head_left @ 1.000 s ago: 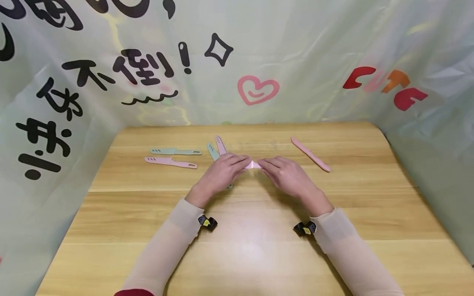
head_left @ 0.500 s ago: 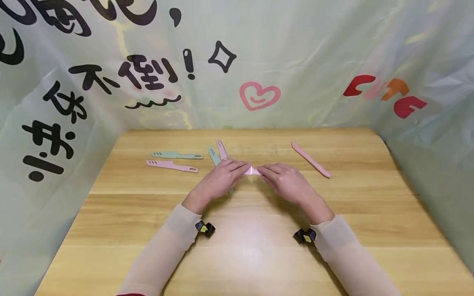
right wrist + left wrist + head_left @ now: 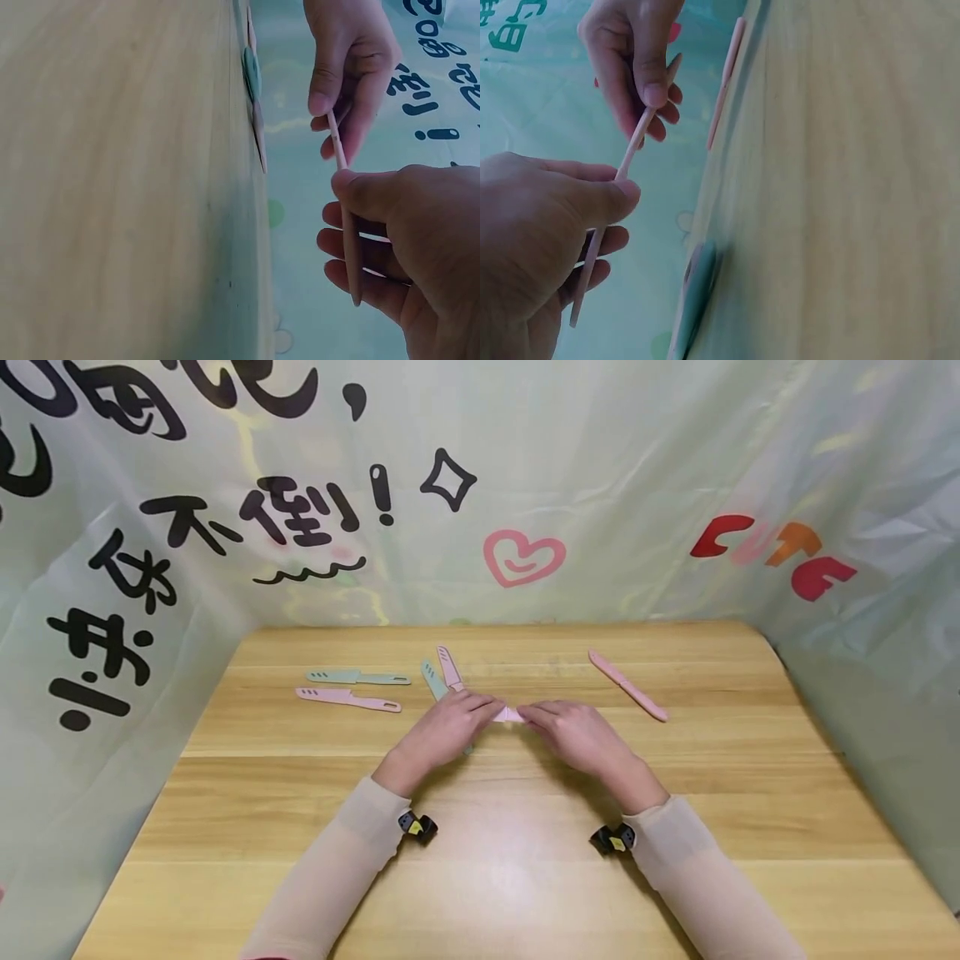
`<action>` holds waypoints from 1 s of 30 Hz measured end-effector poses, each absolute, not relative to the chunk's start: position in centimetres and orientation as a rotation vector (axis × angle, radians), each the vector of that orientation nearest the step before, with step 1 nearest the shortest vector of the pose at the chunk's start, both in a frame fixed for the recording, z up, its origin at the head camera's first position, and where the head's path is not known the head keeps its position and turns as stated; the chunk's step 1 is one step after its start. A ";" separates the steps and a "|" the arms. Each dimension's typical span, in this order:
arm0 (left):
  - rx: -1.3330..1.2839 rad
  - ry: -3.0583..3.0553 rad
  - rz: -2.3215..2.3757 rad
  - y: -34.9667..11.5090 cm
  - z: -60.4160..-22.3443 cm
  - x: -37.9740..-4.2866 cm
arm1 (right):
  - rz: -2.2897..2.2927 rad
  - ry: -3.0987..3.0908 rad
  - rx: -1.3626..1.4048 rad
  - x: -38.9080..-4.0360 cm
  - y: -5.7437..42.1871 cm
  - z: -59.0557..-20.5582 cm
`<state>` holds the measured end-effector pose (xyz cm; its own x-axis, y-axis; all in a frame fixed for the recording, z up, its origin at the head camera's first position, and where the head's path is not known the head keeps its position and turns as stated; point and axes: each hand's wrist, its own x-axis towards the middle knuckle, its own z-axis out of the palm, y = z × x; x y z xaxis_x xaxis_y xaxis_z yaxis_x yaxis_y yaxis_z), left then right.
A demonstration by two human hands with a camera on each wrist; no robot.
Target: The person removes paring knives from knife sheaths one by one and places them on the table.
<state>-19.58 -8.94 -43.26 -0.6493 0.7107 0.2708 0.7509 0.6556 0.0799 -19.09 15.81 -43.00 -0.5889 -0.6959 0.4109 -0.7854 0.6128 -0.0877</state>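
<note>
Both hands hold one slim pink knife (image 3: 508,714) above the middle of the table. My left hand (image 3: 450,727) pinches one part of it between thumb and fingers, and my right hand (image 3: 576,737) pinches the other. Only a short stretch shows between the fingertips in the head view. In the left wrist view the pink knife (image 3: 635,142) appears edge-on, one end sticking out below the left hand's fingers. A tapered end of the pink knife (image 3: 351,259) passes along the right hand's fingers in the right wrist view.
On the wooden table (image 3: 510,877), a green knife (image 3: 358,677) and a pink knife (image 3: 348,699) lie at the left. Another green knife (image 3: 432,680) and a pink one (image 3: 449,667) lie close together, partly behind the left hand. One more pink knife (image 3: 627,685) lies right. A printed curtain (image 3: 615,460) surrounds the back.
The whole head view has shifted slightly downward in the picture. Both hands keep their grip on the pink knife, and the bright glint on it has faded.
</note>
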 end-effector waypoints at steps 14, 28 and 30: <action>-1.144 -2.724 -0.335 -8.9 -43.5 -19.7 | 0.378 -2.554 1.191 -19.5 16.1 -43.2; -1.155 -2.680 -0.389 -9.5 -43.4 -19.9 | 0.406 -2.545 1.176 -19.4 16.3 -43.0; -1.154 -2.680 -0.384 -9.5 -43.5 -19.9 | 0.405 -2.542 1.174 -19.4 16.3 -43.1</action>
<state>-19.88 -9.52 -43.50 -0.6759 0.6813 0.2808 0.7328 0.6618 0.1582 -19.39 16.34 -43.09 -0.6155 -0.6835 0.3924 -0.7717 0.6240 -0.1234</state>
